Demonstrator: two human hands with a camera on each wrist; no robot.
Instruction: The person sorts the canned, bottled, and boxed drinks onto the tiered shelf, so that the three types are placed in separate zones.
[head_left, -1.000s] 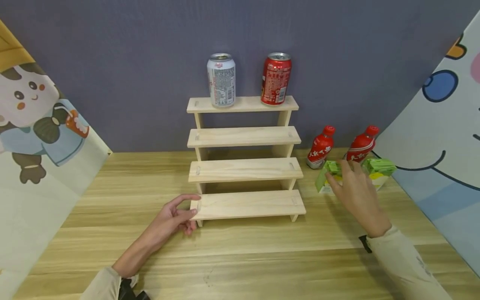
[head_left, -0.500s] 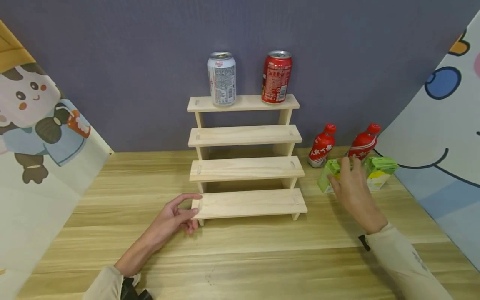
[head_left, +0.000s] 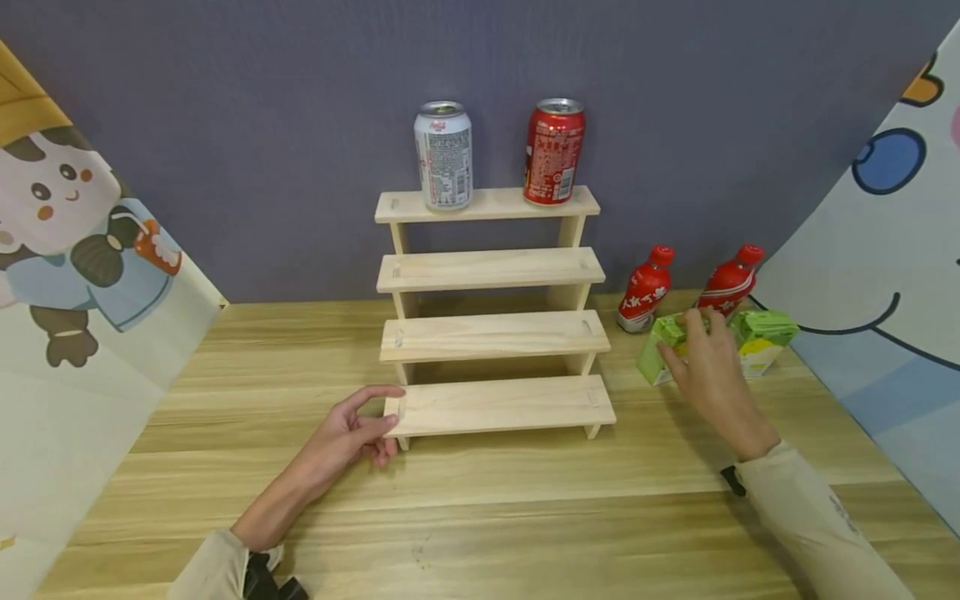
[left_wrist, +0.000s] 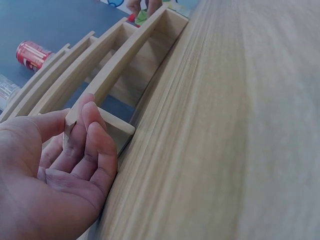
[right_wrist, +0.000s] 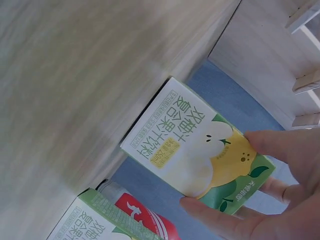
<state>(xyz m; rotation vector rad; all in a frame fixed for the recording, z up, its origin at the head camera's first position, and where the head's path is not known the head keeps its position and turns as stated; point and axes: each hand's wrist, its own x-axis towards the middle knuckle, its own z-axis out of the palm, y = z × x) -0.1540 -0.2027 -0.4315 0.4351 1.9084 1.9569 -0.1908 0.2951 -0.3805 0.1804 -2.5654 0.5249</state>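
Observation:
My left hand [head_left: 341, 437] pinches the left end of the lowest step of a pale wooden tiered rack [head_left: 495, 408]. In the left wrist view, the left hand's fingers [left_wrist: 95, 145] curl at the board's end. On the right, my right hand [head_left: 712, 379] holds a green and white juice carton [head_left: 652, 358] from above. The right wrist view shows thumb and fingers on opposite edges of this carton [right_wrist: 195, 150], which stands on the table. Beside it is a second juice carton [head_left: 761, 342]. The right hand partly covers the held carton in the head view.
A white can [head_left: 444, 158] and a red can [head_left: 555, 154] stand on the rack's top step. Two red bottles, a left one [head_left: 645, 292] and a right one [head_left: 731, 283], stand behind the cartons. A dark wall [head_left: 300, 167] rises behind the rack.
The head view has shifted slightly. Both hands keep their holds, the left on the rack and the right on the juice carton, with no clear movement of either thing.

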